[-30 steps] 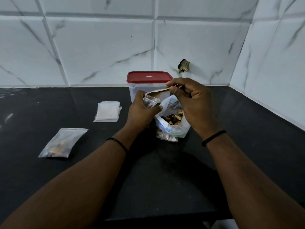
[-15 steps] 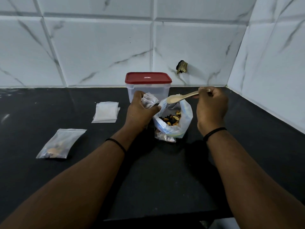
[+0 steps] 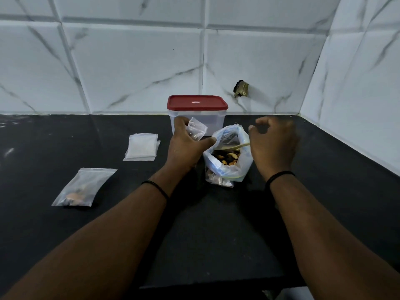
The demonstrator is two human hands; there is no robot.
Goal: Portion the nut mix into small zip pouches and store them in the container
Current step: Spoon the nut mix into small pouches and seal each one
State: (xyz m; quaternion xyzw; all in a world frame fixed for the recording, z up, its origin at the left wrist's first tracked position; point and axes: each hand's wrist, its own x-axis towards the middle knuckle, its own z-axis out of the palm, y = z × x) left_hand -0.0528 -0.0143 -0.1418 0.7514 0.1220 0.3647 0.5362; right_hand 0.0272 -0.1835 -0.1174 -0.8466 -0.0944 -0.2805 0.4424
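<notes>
The wooden spoon, held up over the bag by the right hand half a second ago, is now left lying in the big nut-mix bag, its bowl buried among the nuts and its handle leaning on the rim toward 3 o'clock. The right hand is seen just beside the bag at its 3 o'clock, fingers loosely curled and apart, with nothing gripped; whether the handle is brushed by it cannot be told. The left hand is unchanged in its hold: a small zip pouch is pinched between thumb and fingers, its mouth raised at the bag's 10 o'clock.

From this it is judged that scooping for this pouch is finished and that sealing is the step due, the right hand having been freed for pressing the zip.

One filled pouch is laid flat on the black counter at 8 o'clock from the bag, well apart. A stack of empty pouches is set at 9 o'clock. The red-lidded container stands behind at 12 o'clock, lid on, so nothing is stored yet.
</notes>
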